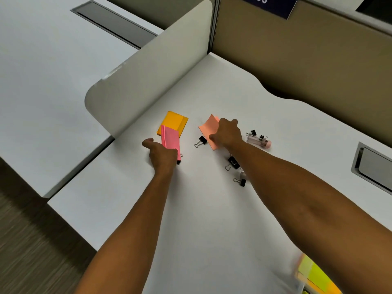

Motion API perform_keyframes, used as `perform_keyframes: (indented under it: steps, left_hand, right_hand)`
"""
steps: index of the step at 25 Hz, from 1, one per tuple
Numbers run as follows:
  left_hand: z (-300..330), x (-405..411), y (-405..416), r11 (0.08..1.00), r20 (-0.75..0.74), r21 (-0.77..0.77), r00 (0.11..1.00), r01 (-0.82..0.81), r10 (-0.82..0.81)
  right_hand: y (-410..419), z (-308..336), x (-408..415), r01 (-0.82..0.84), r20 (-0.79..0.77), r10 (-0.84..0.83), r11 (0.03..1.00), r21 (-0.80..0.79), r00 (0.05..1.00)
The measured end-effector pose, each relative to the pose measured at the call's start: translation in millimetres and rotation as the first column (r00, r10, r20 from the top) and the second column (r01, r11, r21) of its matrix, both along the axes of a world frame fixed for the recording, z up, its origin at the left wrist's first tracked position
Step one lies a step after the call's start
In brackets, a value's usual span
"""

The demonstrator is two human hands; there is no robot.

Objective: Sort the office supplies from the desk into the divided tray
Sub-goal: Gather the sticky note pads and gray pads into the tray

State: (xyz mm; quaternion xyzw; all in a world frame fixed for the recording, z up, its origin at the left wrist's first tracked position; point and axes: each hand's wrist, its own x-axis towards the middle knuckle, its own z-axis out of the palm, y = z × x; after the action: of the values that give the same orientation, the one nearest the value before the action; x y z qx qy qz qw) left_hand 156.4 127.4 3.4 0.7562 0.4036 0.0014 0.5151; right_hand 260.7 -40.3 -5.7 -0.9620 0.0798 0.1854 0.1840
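Note:
My left hand (162, 154) grips a pink sticky-note pad (169, 139), lifted at an angle over the edge of an orange sticky-note pad (175, 122) lying on the white desk (201, 219). My right hand (227, 133) is closed on a salmon sticky-note pad (209, 127), fingers curled over its near edge. Several black binder clips lie around: one (200, 141) left of the salmon pad, one (233, 163) beside my right forearm, one (240, 181) nearer. A clear and pink stapler-like item (258, 142) lies to the right. The tray (314, 272), blurred, shows yellow-green notes at the bottom right.
A rounded grey divider panel (148, 71) stands along the desk's left side. A beige partition wall (307, 49) closes the back. A grey cable flap (373, 166) is set in the desk at the right. The desk's left edge drops to carpet (31, 240).

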Motion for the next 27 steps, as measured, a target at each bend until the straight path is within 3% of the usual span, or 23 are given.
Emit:
perform_keyframes:
  steps: [7, 12, 20, 27]
  left_hand:
    - [13.6, -18.9, 0.9, 0.995, 0.137, -0.042, 0.987, 0.093, -0.086]
    - [35.9, -37.0, -5.6, 0.984, 0.226, -0.095, 0.966, 0.149, -0.125]
    - [79.6, -82.8, -35.1, 0.964, 0.349, -0.136, 0.922, 0.227, -0.167]
    - [91.9, -125.8, -78.3, 0.923, 0.421, -0.158, 0.869, 0.350, -0.258]
  right_hand:
    - [-6.1, 36.7, -21.7, -0.024, 0.112, -0.017, 0.935, 0.353, 0.994]
    - [-27.2, 77.6, -54.7, -0.025, 0.154, -0.057, 0.875, 0.483, 0.986]
    - [-83.1, 131.6, -127.9, -0.113, 0.285, -0.014, 0.899, 0.422, 0.958]
    - [-138.4, 154.2, -195.7, -0.096, 0.396, -0.087, 0.902, 0.421, 0.914]
